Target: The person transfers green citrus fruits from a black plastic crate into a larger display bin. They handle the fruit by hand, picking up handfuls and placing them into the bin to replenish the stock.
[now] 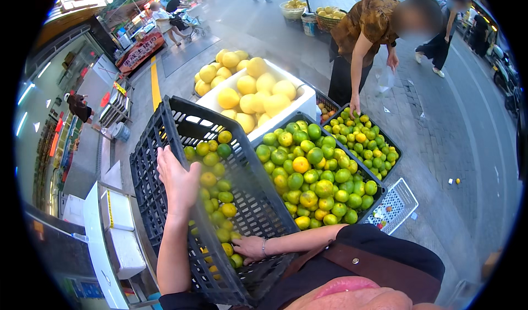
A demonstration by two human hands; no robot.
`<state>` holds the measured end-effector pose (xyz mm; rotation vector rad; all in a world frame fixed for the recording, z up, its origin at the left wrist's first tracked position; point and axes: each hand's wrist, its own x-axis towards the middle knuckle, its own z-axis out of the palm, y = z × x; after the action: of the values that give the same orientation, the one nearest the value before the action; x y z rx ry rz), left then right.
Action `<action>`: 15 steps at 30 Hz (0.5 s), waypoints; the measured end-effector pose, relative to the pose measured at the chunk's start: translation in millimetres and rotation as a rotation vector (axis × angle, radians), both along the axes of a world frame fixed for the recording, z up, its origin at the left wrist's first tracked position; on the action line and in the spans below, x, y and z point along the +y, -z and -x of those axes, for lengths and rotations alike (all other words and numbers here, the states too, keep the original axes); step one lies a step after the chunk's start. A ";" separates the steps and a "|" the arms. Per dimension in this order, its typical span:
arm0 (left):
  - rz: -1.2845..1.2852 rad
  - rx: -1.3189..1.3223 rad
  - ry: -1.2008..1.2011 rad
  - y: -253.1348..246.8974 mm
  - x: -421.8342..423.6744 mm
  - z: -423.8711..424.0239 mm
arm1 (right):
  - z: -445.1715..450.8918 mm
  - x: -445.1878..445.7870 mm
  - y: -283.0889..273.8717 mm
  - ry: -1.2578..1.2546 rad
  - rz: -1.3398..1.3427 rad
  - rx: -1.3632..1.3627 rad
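Observation:
My left hand grips the upper rim of a tilted black plastic crate, thumb on the near side of the rim. Green and yellow mandarins lie along the crate's left inner side, and part of its slatted floor is bare. Down inside the crate, my right hand, with a bracelet at the wrist, rests against the lower mandarins with its fingers spread. Right beside it stands another black crate, heaped with green and orange mandarins.
Beyond lie a white foam box of yellow pomelos and a crate of smaller green citrus. A person bends there, one hand at the fruit. A white plastic basket sits at right; a metal-framed stand is at left.

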<state>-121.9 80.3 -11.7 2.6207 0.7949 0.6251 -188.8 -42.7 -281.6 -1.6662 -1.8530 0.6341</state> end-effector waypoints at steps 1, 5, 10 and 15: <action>0.001 -0.005 0.007 -0.3 -0.7 -1.3 | 1.2 0.2 7.3 0.009 0.069 -0.046; -0.008 -0.004 0.035 -2.9 0.3 -3.7 | -3.9 -1.1 11.6 -0.024 0.217 -0.124; 0.000 -0.058 0.045 4.7 12.1 9.6 | -17.3 -19.7 -14.1 0.152 0.048 0.056; 0.020 -0.064 0.082 -0.8 3.9 -4.9 | -75.8 -84.8 -54.3 0.675 -0.388 0.105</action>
<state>-117.0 84.1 -10.9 2.5873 0.6675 0.6707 -113.0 -127.5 -227.3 -1.7883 -1.1286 0.0658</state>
